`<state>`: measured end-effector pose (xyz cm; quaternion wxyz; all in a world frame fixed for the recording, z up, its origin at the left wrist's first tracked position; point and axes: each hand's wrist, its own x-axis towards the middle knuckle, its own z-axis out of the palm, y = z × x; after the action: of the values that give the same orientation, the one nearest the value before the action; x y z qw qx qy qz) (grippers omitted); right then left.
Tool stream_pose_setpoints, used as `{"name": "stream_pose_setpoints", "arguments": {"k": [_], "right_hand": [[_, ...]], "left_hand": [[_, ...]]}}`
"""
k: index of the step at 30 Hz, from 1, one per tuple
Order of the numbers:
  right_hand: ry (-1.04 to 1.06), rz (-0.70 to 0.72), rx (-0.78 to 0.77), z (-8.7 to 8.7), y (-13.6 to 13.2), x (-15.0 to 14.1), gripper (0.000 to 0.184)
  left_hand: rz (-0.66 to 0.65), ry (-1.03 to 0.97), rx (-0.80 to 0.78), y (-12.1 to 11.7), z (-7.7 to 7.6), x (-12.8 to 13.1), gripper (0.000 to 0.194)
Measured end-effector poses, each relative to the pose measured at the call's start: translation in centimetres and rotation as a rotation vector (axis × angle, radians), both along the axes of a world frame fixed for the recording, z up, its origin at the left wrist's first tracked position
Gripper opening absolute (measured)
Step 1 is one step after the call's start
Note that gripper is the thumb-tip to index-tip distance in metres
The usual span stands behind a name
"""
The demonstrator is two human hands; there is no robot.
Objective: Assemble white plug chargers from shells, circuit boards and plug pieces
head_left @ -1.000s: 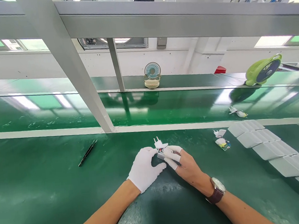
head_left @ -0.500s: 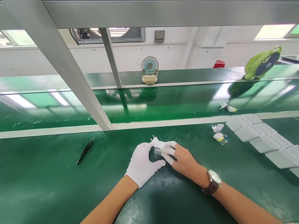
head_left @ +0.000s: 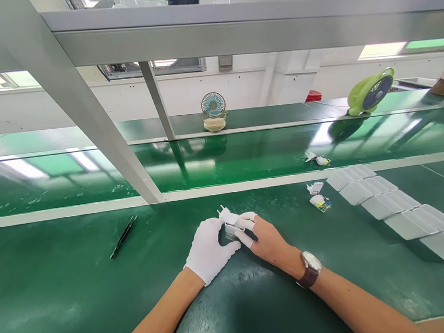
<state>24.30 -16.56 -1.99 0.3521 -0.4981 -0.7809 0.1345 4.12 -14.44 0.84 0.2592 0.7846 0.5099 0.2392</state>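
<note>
Both hands meet at a white two-pin plug adapter over the green table, its pins pointing up and away from me. My left hand, in a white glove, has its fingers closed against the adapter's left side, with the thumb curved below. From the right, my right hand, with white finger cots, grips the adapter between fingers and thumb. A grey, partly see-through piece shows just under the adapter; its kind is unclear. A watch sits on my right wrist.
Black tweezers lie to the left. To the right are a white plug housing, a small circuit board and several clear plastic trays. Farther back stand a small fan and a green fan. A metal post slants across the left.
The camera view has tilted up and shifted slightly right. Both hands stay on the adapter, which seems turned a little, showing more of the grey piece below.
</note>
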Motion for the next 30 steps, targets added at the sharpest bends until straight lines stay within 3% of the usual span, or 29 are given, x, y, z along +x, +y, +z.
{"name": "stream_pose_setpoints", "arguments": {"k": [3,6,9,13,20,26,30], "right_hand": [[0.386,-0.012,-0.192,-0.1,0.2,-0.4,0.033],[0.907,0.059,-0.53,0.1,0.2,-0.8,0.041],[1.155,0.187,-0.782,0.6,0.0,-1.3,0.04],[1.203,0.28,-0.898,1.1,-0.4,-1.6,0.036],[1.184,0.314,-0.935,1.1,-0.5,-1.5,0.032],[1.136,0.31,-0.945,1.3,-0.6,-1.5,0.034],[1.069,0.339,-0.964,1.6,-0.8,-1.5,0.036]], "left_hand": [[0.014,-0.005,-0.019,-0.2,-0.4,0.2,0.061],[0.076,-0.085,-0.023,-0.8,-0.7,0.4,0.085],[0.06,-0.166,0.037,-1.6,-0.7,0.6,0.08],[0.011,-0.223,0.145,-2.2,-0.4,0.4,0.079],[-0.046,-0.315,0.215,-2.2,-0.3,0.1,0.082],[-0.054,-0.373,0.207,-2.1,0.0,0.2,0.07],[0.007,-0.388,0.127,-2.4,0.2,0.2,0.06]]}}
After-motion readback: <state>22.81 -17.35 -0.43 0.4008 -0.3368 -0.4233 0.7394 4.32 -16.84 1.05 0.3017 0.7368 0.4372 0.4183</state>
